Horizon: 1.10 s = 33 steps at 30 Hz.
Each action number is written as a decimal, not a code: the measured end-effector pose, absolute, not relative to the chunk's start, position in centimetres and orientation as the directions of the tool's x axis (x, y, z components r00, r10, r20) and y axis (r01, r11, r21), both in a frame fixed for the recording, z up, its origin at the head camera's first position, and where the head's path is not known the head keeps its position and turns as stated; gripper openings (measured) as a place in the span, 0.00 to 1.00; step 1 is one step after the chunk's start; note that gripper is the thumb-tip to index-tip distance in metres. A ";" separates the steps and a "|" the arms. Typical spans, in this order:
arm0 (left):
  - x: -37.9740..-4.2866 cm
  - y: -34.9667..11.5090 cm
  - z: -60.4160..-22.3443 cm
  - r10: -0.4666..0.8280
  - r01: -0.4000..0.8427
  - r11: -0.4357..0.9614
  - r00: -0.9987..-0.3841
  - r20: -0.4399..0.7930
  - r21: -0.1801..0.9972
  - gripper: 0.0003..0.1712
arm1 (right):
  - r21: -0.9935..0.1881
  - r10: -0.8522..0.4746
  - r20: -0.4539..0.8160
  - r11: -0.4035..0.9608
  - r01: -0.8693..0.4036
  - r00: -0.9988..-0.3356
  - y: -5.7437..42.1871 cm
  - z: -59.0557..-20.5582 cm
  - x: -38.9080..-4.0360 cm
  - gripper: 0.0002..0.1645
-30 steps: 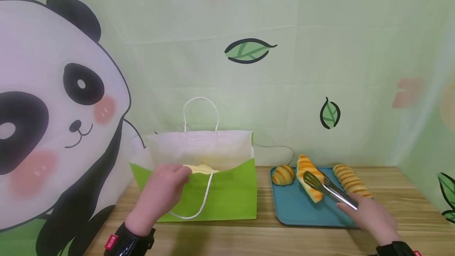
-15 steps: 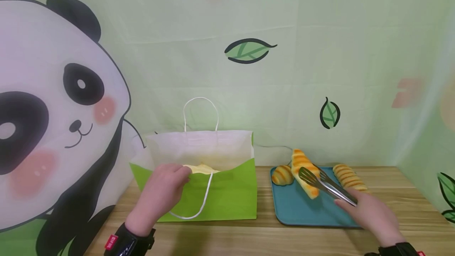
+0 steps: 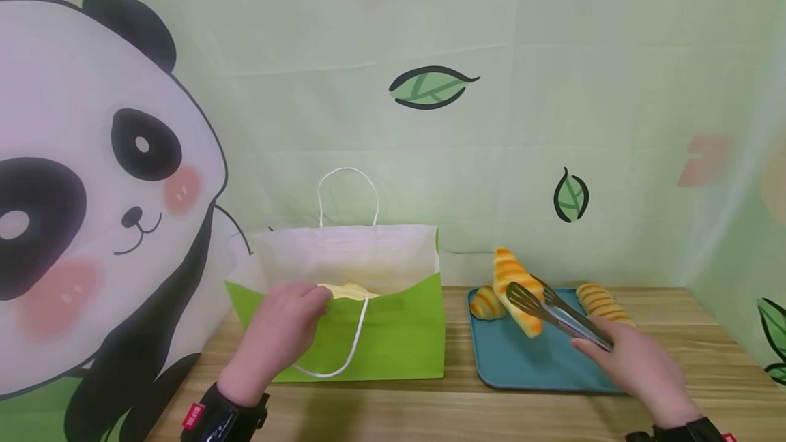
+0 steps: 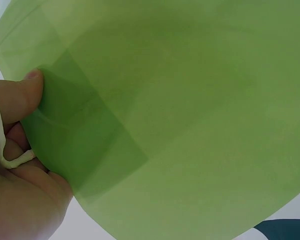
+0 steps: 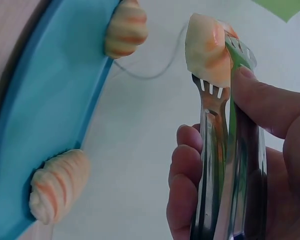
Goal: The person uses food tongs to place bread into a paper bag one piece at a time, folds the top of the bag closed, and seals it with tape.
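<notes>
My right hand [image 3: 641, 363] grips metal tongs [image 3: 568, 322], fingers on one arm and thumb on the other in the right wrist view. Between the tong ends a long striped bread [image 3: 512, 285] is held, tilted, over the left part of the blue tray [image 3: 516, 370]. With my left hand [image 3: 285, 326] I pinch the front rim of a green paper bag [image 3: 399, 340], whose mouth stands open; the thumb [image 4: 27, 97] lies on the green paper in the left wrist view. Something pale yellow [image 3: 350, 290] shows inside the bag.
A small round striped bun [image 3: 484, 303] sits at the tray's back left corner, partly behind the held bread. Another long striped bread [image 3: 604, 303] lies at the tray's right. One white handle [image 3: 346, 170] rises behind the bag; a second handle [image 3: 344, 368] hangs at its front.
The tongs and the bread between them have moved left and slightly up, toward the bag, with my right hand following. My left hand keeps its place on the bag's rim.
</notes>
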State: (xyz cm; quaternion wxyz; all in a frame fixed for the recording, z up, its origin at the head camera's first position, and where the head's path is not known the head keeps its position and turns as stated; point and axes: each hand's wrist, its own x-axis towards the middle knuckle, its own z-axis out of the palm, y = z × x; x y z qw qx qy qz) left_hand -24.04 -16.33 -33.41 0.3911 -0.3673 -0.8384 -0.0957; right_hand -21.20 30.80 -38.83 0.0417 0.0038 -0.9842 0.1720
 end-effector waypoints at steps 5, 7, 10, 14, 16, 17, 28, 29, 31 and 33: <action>-24.1 -16.3 -33.4 0.543 0.690 0.713 -0.430 0.722 -0.125 0.13 | -0.344 0.002 0.085 0.938 -0.027 -0.996 30.4 -38.1 -21.1 0.52; -24.1 -16.4 -33.5 0.543 0.687 0.716 -0.437 0.717 -0.123 0.13 | -0.345 -0.005 0.095 0.938 -0.037 -0.995 30.3 -37.8 -21.1 0.51; -24.1 -16.4 -33.5 0.543 0.681 0.722 -0.449 0.710 -0.121 0.12 | -0.343 -0.019 0.128 0.937 -0.062 -0.992 30.0 -37.3 -20.9 0.51; -24.1 -16.4 -33.5 0.542 0.678 0.726 -0.458 0.704 -0.118 0.12 | -0.341 -0.045 0.176 0.934 -0.103 -0.983 29.7 -36.7 -21.0 0.45; -24.1 -16.4 -33.5 0.543 0.680 0.723 -0.456 0.705 -0.117 0.12 | -0.344 -0.056 0.191 0.931 -0.120 -0.980 29.6 -36.4 -21.1 0.44; -24.1 -16.4 -33.5 0.543 0.682 0.722 -0.454 0.707 -0.117 0.12 | -0.344 -0.061 0.202 0.930 -0.129 -0.978 29.5 -36.2 -21.1 0.43; -24.1 -16.4 -33.4 0.541 0.682 0.723 -0.456 0.706 -0.113 0.12 | -0.327 -0.091 0.281 0.927 -0.184 -0.955 28.4 -34.0 -21.5 0.33; -24.1 -16.4 -33.5 0.541 0.681 0.723 -0.457 0.706 -0.114 0.12 | -0.328 -0.092 0.285 0.926 -0.188 -0.954 28.3 -33.8 -21.5 0.34; -24.1 -16.4 -33.5 0.540 0.680 0.724 -0.457 0.707 -0.113 0.11 | -0.327 -0.098 0.295 0.924 -0.196 -0.951 28.2 -33.4 -21.5 0.36; -24.1 -16.4 -33.5 0.539 0.679 0.725 -0.457 0.708 -0.113 0.11 | -0.320 -0.102 0.305 0.926 -0.203 -0.947 28.0 -33.0 -21.4 0.40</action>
